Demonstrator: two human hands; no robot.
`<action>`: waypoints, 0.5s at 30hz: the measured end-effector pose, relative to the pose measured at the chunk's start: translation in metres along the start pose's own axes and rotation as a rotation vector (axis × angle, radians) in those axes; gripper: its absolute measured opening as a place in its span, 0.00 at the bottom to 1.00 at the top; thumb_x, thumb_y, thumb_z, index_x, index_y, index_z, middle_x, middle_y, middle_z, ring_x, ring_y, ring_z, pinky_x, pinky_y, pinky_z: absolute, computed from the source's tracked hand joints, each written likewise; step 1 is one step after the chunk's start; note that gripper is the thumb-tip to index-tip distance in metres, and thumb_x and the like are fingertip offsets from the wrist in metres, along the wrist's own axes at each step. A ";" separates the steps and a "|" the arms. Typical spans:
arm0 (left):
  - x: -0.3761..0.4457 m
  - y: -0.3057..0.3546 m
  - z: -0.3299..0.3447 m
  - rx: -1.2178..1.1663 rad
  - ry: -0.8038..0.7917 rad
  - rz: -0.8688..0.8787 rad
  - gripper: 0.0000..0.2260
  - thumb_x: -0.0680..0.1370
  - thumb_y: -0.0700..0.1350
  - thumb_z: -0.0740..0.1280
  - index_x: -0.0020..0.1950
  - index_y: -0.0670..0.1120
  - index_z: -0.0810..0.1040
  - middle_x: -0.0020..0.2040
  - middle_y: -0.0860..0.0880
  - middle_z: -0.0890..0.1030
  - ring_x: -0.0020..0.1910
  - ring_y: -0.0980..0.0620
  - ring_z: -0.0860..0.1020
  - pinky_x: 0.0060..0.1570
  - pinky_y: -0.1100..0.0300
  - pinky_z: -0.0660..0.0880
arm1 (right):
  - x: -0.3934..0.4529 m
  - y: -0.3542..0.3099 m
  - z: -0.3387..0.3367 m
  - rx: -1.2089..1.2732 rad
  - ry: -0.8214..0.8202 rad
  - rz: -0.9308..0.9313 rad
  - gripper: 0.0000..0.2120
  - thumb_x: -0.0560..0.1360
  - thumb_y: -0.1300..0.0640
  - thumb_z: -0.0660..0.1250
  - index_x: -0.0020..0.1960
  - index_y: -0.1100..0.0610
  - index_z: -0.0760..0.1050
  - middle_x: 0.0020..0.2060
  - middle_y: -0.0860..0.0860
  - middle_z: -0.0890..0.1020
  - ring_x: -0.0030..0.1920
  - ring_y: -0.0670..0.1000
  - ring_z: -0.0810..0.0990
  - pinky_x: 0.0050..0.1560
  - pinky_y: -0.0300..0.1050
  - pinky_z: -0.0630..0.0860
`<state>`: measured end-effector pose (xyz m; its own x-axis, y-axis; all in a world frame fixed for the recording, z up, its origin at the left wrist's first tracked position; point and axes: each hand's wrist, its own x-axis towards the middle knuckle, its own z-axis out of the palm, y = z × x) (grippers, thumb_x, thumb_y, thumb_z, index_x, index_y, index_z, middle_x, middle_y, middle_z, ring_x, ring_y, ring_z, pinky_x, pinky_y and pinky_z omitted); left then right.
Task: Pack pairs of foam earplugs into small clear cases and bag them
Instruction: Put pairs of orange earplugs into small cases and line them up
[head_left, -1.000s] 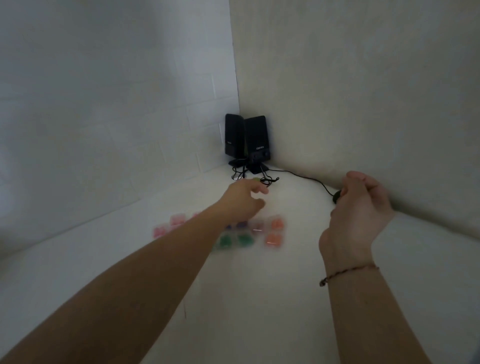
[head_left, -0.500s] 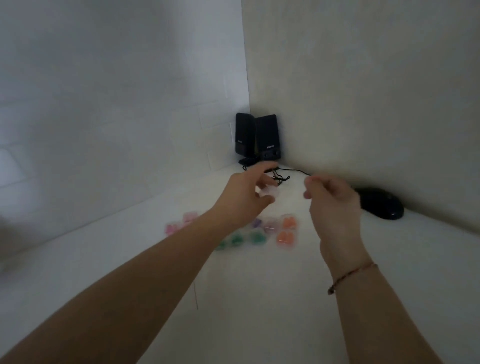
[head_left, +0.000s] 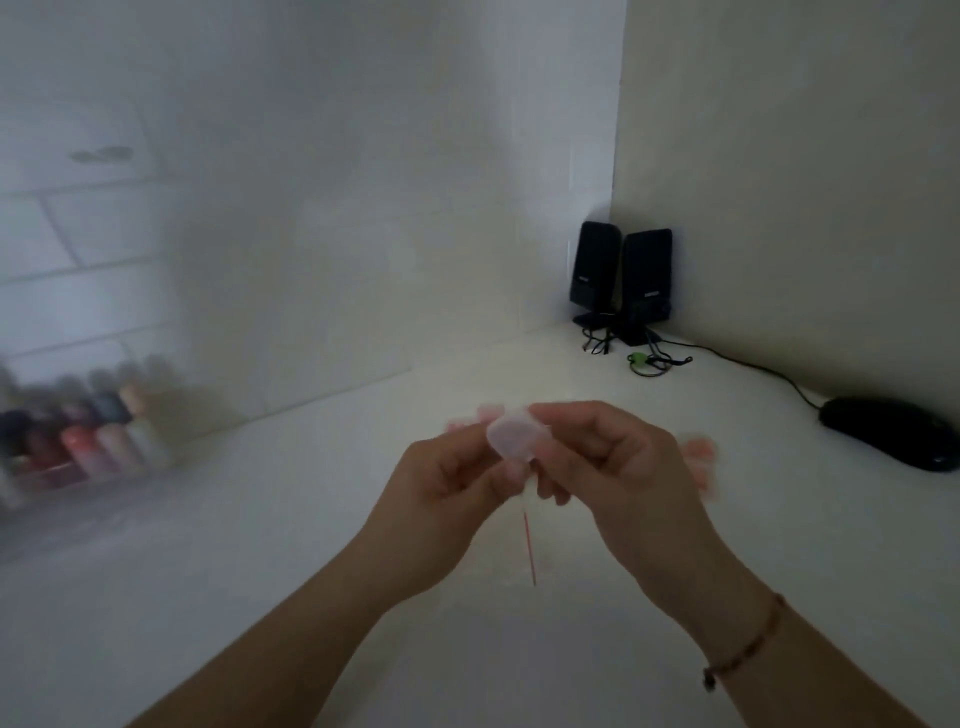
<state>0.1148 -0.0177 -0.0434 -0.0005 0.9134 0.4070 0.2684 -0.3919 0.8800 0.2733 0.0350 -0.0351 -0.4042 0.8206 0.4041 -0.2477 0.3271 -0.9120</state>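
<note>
Both hands' grip (head_left: 451, 486) (head_left: 618, 475) around clear case (head_left: 514, 439), above bare table (head_left: 260, 545).

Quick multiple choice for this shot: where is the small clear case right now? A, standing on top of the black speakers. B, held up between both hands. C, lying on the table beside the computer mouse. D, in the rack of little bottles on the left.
B: the small clear case is pinched between the left hand and the right hand, raised above the table.
</note>
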 end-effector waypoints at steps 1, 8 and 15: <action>-0.006 -0.002 -0.003 -0.104 -0.036 -0.025 0.15 0.75 0.54 0.69 0.57 0.46 0.82 0.51 0.44 0.84 0.52 0.47 0.83 0.55 0.50 0.79 | -0.002 0.001 0.004 0.017 -0.011 -0.015 0.14 0.69 0.60 0.70 0.54 0.61 0.80 0.39 0.52 0.86 0.32 0.44 0.81 0.34 0.36 0.75; -0.008 -0.003 -0.012 -0.342 -0.074 -0.174 0.16 0.82 0.48 0.57 0.64 0.49 0.79 0.60 0.45 0.81 0.60 0.45 0.79 0.59 0.46 0.77 | -0.004 0.008 0.009 -0.109 -0.021 -0.144 0.09 0.70 0.57 0.71 0.50 0.49 0.82 0.38 0.46 0.86 0.35 0.45 0.82 0.37 0.38 0.78; -0.009 -0.005 -0.008 -0.498 0.036 -0.222 0.17 0.71 0.46 0.71 0.59 0.45 0.81 0.54 0.41 0.84 0.50 0.44 0.83 0.54 0.48 0.79 | -0.004 0.009 0.004 -0.650 0.015 -0.390 0.18 0.68 0.41 0.70 0.57 0.39 0.76 0.48 0.39 0.79 0.44 0.44 0.77 0.37 0.34 0.72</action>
<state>0.1061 -0.0252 -0.0493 -0.0408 0.9792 0.1986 -0.2309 -0.2026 0.9517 0.2695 0.0330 -0.0446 -0.3807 0.5934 0.7092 0.2004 0.8017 -0.5632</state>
